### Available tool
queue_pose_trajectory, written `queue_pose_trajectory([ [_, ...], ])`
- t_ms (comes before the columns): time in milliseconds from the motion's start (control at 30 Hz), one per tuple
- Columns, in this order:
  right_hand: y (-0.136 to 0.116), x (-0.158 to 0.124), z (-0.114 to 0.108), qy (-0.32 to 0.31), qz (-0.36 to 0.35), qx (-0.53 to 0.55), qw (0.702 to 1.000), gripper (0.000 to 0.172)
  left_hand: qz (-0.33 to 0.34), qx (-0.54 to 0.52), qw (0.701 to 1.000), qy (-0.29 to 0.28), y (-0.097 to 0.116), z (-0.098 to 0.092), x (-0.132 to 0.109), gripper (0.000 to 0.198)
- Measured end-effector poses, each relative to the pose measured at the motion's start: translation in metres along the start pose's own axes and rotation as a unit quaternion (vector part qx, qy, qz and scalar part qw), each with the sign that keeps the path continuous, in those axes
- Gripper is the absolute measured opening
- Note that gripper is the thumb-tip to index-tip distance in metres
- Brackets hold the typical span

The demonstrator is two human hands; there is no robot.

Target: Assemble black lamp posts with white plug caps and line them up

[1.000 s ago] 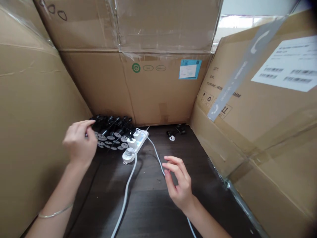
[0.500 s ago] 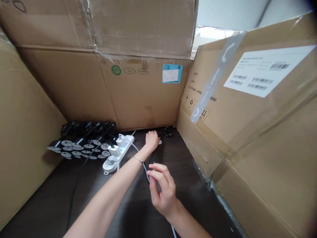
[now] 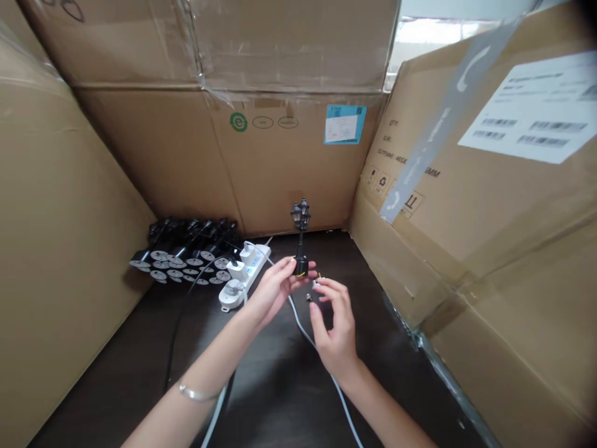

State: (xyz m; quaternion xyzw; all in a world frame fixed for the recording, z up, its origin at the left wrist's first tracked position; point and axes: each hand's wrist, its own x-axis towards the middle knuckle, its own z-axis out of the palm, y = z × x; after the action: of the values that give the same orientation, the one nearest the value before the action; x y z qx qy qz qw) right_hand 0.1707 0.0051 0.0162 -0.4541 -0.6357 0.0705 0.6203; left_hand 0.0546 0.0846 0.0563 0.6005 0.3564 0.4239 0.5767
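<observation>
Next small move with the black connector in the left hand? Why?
Probably bring the right hand to the yellow-marked base of the black connector: the left hand holds it upright, and the right fingertips are just beside it, though what they pinch is too small to tell.

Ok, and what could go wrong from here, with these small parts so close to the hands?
The black connector stands upright in the left hand, held only low down, so it could tip or slip. The small metal piece near the right hand could roll and be hard to see on the dark table. The white cable passes just below the hands and might catch and tug the power strip.
</observation>
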Motion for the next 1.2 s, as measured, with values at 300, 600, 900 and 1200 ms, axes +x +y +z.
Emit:
queue_pose_trajectory([
  [300, -0.004, -0.007, 0.006, -0.074, 0.010, 0.071, 0.995, 0.031, -0.136, -0.458, 0.876, -0.061, -0.016, -0.021, -0.048, 0.038],
  [600, -0.007, -0.011, 0.010, -0.089, -0.055, 0.046, 0.993, 0.027, -0.157, -0.489, 0.858, -0.012, -0.030, -0.024, -0.061, 0.036],
  [900, -0.006, -0.015, 0.015, -0.149, -0.041, 0.073, 0.985, 0.026, -0.134, -0.437, 0.889, 0.028, -0.030, -0.020, -0.065, 0.031],
  [1200, -0.011, -0.014, 0.011, -0.107, -0.089, 0.045, 0.989, 0.042, -0.075, -0.317, 0.945, 0.010, -0.026, -0.016, -0.069, 0.022],
])
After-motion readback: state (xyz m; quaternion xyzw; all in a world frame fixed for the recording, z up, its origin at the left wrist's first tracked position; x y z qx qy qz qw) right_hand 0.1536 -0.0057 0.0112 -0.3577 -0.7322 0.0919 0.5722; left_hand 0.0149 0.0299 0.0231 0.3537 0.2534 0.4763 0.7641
